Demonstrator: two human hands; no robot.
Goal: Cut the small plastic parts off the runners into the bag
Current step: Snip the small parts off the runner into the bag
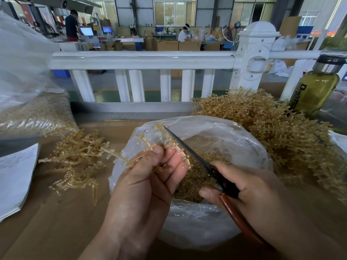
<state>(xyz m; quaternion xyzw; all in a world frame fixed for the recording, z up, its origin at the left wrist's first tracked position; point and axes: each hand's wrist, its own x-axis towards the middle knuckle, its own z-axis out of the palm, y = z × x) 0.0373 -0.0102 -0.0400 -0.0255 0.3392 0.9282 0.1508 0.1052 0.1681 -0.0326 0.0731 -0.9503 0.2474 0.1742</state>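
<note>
A long white railing (pixel 142 60) runs across the room behind a brown work table (pixel 56 222), with a factory floor and distant workers beyond it. On the table's right side lies a big tangled heap of amber plastic runners (pixel 281 132), still studded with small parts. At the far left sits a large clear sack (pixel 33 113), packed with pale loose pieces. In the middle, just in front of the person, stands an open clear plastic bag (pixel 234 139) with its rim rolled wide; a layer of small cut parts (pixel 193 177) covers its bottom. To the left of this bag is a smaller, looser pile of runners (pixel 75 158). A bottle (pixel 315 87) of yellow-green liquid with a dark cap stands behind the big heap at the right, and a sheaf of white papers (pixel 15 175) lies at the table's left edge. The person's left hand (pixel 148 181) is over the bag's left rim, thumb and fingers curled round the stem of one branched runner (pixel 169 143), which fans up and away above the bag. The right hand (pixel 249 188) is wrapped tightly round the reddish-brown handle of a cutter (pixel 187 147). Its dark blade points up and to the left, lying along the right side of the held runner and touching it, directly over the open bag.
</note>
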